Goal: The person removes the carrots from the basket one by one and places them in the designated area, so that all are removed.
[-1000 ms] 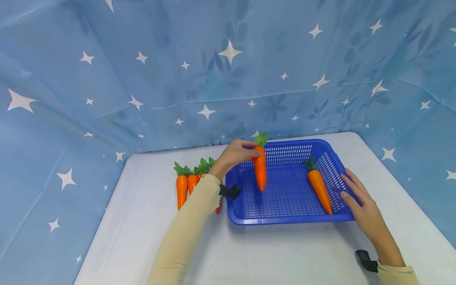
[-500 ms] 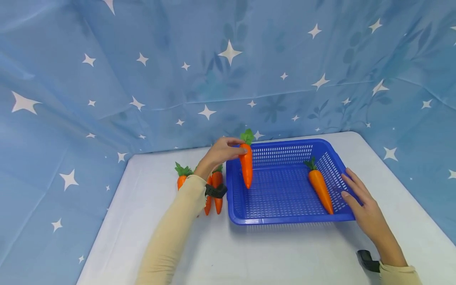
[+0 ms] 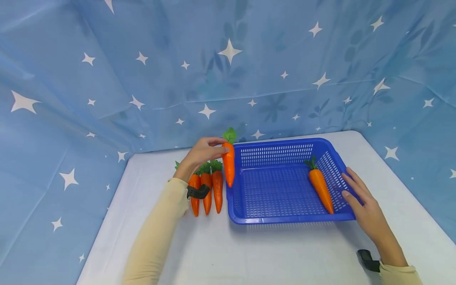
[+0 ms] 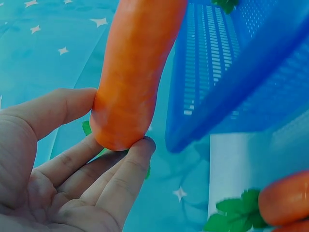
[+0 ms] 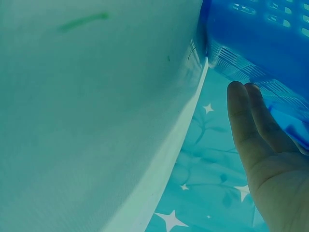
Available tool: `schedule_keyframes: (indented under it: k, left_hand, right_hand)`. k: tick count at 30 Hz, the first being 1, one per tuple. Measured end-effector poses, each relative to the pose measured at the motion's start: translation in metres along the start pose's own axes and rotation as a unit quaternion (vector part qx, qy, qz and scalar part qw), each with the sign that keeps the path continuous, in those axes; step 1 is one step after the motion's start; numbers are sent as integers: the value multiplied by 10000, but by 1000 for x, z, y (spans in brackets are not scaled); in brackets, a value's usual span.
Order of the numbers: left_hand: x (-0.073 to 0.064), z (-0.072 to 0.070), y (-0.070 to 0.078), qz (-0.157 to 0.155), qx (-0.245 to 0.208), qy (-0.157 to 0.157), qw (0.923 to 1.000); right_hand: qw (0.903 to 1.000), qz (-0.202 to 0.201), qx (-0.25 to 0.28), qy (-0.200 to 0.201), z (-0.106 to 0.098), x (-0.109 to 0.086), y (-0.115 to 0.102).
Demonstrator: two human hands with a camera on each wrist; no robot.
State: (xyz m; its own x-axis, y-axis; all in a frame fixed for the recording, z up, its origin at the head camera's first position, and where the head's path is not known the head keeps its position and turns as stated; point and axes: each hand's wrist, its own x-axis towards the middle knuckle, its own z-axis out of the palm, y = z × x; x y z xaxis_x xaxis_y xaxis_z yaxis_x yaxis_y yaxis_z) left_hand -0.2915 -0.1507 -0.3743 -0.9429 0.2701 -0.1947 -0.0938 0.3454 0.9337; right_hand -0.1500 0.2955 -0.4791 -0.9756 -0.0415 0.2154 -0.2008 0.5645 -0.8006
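My left hand (image 3: pixel 204 152) pinches an orange carrot (image 3: pixel 229 164) near its leafy top, between thumb and fingertips. The carrot hangs tip down, overlapping the left rim of a blue plastic basket (image 3: pixel 278 220) in the head view. In the left wrist view, the thick end of that carrot (image 4: pixel 135 72) sits between the thumb and fingers, beside the basket wall. At the basket's right side, my right hand (image 3: pixel 365 208) has its fingers extended along the rim. Inside the basket, toward the right, lies one carrot (image 3: pixel 321 191). Several carrots, among them one carrot (image 3: pixel 217 192), lie left of the basket, partly hidden by my left arm.
The basket stands on a white table (image 3: pixel 278 253). Behind it hangs a blue cloth (image 3: pixel 160 79) with white stars, which also covers both sides.
My left hand has moved left with its carrot, from over the basket's inside to its left rim. More of the carrots on the table now show. The right hand stays put.
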Motion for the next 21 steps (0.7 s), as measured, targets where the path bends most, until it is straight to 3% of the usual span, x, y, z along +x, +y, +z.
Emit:
schedule_keyframes:
  k: [14,21]
  left_hand:
    - [-23,-45,-23,-335,250,262,9988]
    - [-38,-67,-40,-386,973,477,9934]
  right_hand:
    - [10000,-36,-25,50,1,1,0]
    - [9999,-38,-6,102,2,1,1]
